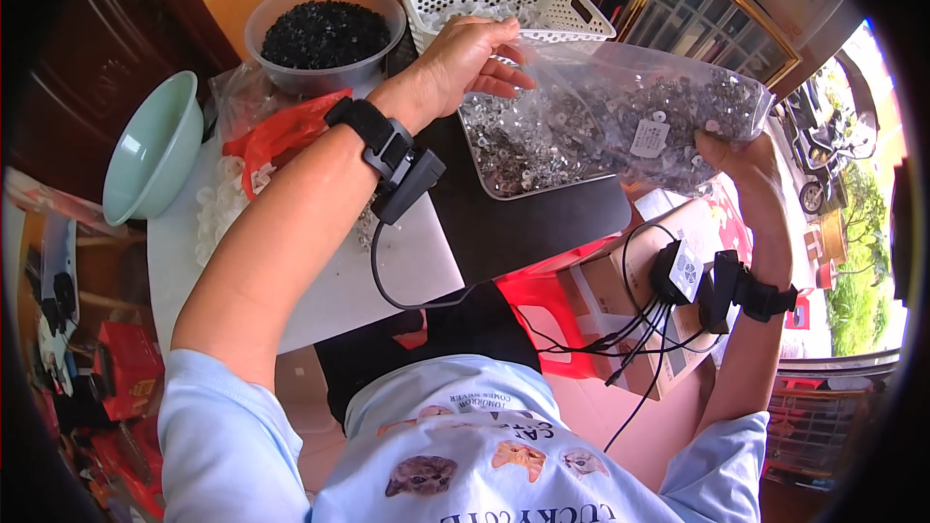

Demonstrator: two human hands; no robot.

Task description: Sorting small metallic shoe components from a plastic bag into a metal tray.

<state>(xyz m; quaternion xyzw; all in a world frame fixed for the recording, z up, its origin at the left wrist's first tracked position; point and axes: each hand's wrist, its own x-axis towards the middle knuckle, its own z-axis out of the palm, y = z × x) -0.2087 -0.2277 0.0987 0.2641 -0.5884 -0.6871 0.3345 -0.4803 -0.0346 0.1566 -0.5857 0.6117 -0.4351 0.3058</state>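
A clear plastic bag (668, 87) full of small shiny metal pieces is held tilted over the right side of the table. My right hand (744, 160) grips its full lower end, thumb on the front near a white label. At the bag's mouth, my left hand (470, 63) pinches the plastic edge, its other fingers loosely curled. Beneath the mouth lies a shallow metal tray (504, 197) holding a heap of similar metal pieces (528, 150). The bag covers part of the tray's right side.
Behind the tray stands a white perforated basket (572, 10) with clear plastic inside. A tub (257, 34) of black pieces, a red bag (281, 136), white round pieces (218, 218) and a green basin (155, 155) are at left. Cardboard boxes (601, 305) and black cables (644, 329) are at lower right.
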